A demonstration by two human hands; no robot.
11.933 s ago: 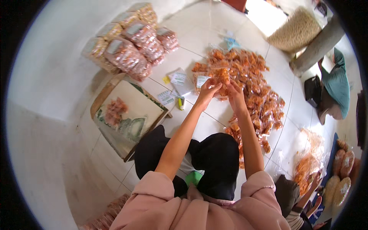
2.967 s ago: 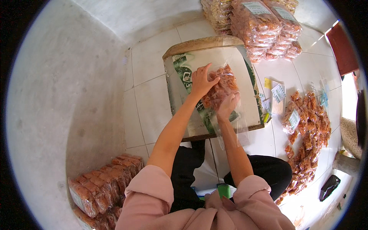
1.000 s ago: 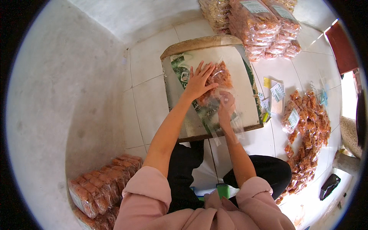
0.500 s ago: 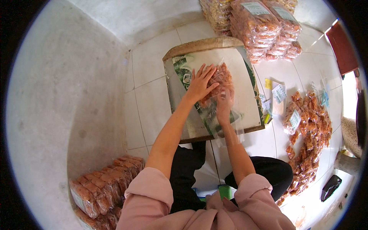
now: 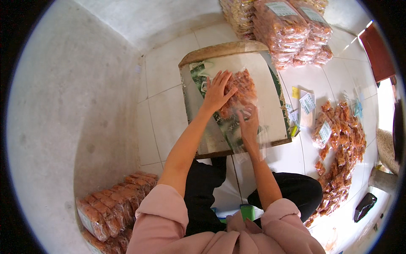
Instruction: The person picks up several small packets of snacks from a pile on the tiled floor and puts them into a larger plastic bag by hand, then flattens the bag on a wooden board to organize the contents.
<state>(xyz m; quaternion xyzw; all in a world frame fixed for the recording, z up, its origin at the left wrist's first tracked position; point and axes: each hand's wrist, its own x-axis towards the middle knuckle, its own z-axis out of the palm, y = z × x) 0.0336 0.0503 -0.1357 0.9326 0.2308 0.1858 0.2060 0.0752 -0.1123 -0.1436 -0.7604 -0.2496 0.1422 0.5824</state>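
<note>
A clear plastic bag of reddish-brown, chip-like snack pieces (image 5: 243, 86) lies flat on a low board with a pale top and worn wooden edges (image 5: 270, 84). My left hand (image 5: 217, 94) rests on the bag's left side, fingers stretched out and thumb apart. At the near end of the contents is my right hand (image 5: 249, 123), touching the plastic with thumb and fingers apart. The bag's loose, unfilled end (image 5: 264, 142) trails toward me beneath the right wrist, over the board's near edge.
Stacked filled bags (image 5: 281, 29) stand beyond the board, on the right. Small packets and a labelled bag form a heap (image 5: 340, 156) on the right floor. Printed labels (image 5: 307, 103) lie beside the board. More packed bags (image 5: 112, 207) sit near left by the wall (image 5: 84, 106).
My right hand has drawn back slightly toward me, and its fingers have moved off the contents. The left hand has shifted a little left, uncovering more of the bag.
</note>
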